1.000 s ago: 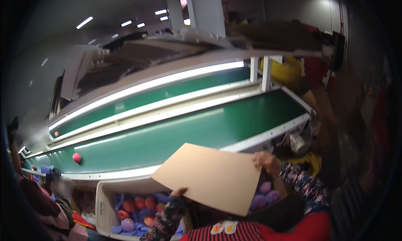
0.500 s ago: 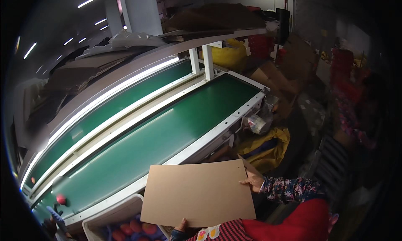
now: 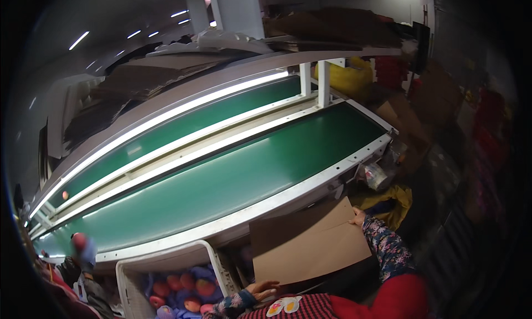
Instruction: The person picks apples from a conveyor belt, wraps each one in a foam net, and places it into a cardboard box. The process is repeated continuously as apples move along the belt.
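Note:
A brown cardboard sheet (image 3: 307,241) lies low beside the conveyor, at a slight slant. My right hand (image 3: 358,217) grips its right edge. My left hand (image 3: 261,289) is at its lower left edge, fingers apart and stretched out. Left of the sheet, a white plastic crate (image 3: 125,277) holds several red apples (image 3: 204,286) among lavender foam nets (image 3: 201,273).
Two green conveyor belts (image 3: 233,186) run across ahead, stacked cardboard (image 3: 149,70) above. A small apple (image 3: 65,195) sits on the far belt. A co-worker's hand (image 3: 86,255), blurred, is by an apple at left. A yellow sack (image 3: 399,202) and loose cartons (image 3: 399,117) lie at right.
The cardboard has moved from raised in both hands to lying lower beside the crate. My left hand's fingers have loosened from it. The co-worker's hand has risen near an apple at left.

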### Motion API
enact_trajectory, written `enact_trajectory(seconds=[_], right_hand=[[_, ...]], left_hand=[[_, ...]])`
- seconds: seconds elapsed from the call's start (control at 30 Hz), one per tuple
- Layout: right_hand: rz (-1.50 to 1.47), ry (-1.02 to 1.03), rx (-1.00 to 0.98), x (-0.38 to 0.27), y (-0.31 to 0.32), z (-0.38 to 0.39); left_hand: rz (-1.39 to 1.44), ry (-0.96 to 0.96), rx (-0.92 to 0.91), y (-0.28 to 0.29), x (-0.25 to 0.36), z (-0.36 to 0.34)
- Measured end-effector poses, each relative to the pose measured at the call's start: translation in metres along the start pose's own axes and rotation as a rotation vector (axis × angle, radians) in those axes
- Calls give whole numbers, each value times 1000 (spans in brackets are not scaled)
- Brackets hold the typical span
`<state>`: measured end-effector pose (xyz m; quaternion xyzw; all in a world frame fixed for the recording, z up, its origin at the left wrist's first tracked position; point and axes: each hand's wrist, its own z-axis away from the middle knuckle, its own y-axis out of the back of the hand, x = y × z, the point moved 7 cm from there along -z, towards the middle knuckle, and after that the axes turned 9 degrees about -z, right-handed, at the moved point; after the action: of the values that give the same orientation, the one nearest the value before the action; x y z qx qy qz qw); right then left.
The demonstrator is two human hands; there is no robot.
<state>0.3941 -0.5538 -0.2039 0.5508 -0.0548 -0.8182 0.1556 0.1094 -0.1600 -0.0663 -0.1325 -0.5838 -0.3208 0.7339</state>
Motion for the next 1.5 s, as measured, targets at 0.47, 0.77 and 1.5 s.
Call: enact_trajectory(seconds=[0.47,0.77,1.5], right_hand=[[619,-259,14,-23,-73,28],[427,255,39,-33,-49,22],[932,1736,560,-670,-139,68]], left_hand=[[-1266,556,-100,-22,-97,-101],[-1326,188,353,37,14,-106],[-918,440,-47,43,81,-56]])
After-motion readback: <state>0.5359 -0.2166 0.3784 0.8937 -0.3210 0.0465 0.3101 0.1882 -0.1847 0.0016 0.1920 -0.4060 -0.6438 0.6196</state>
